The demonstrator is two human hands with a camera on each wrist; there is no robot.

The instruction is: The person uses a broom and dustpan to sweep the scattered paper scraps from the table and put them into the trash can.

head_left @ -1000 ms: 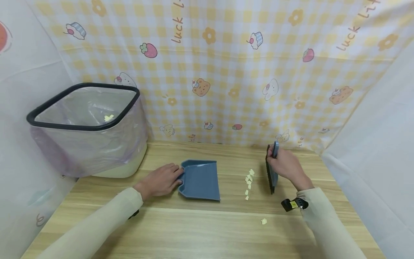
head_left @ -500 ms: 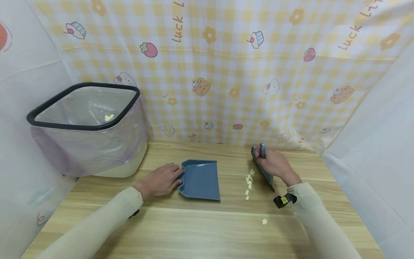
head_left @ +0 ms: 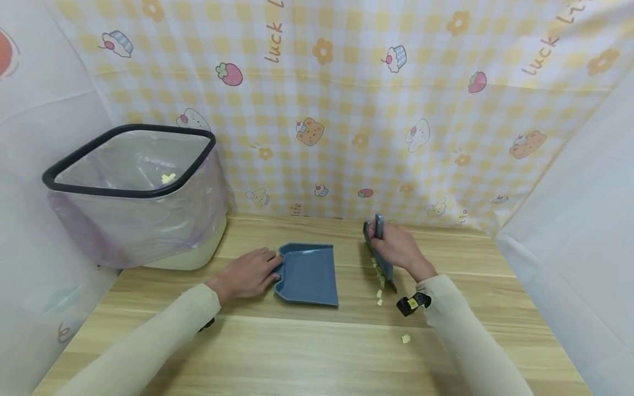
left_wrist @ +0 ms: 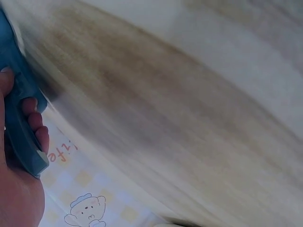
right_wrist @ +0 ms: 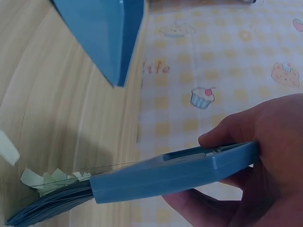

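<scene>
My left hand (head_left: 247,275) grips the handle of a blue-grey dustpan (head_left: 308,278), which lies flat with its wide mouth facing right; the left wrist view shows the fingers curled round the looped handle (left_wrist: 23,137). In my right hand (head_left: 398,250) is a small blue-grey hand brush (right_wrist: 175,172), held by its handle. Its dark bristles (right_wrist: 52,203) bend against the wooden table, right up against several pale yellow paper scraps (right_wrist: 54,182). From above, the brush partly covers that row of scraps, to the right of the dustpan.
One loose paper scrap (head_left: 405,338) lies nearer the front. At the back left stands a bin (head_left: 203,242) with a black rim and a clear bag, yellow scraps inside. A checked cloth (head_left: 342,110) hangs along the table's back edge, and white cloth covers both sides.
My right hand has moved left with the brush, from well right of the scraps until it meets them. The left hand and the dustpan stay in place.
</scene>
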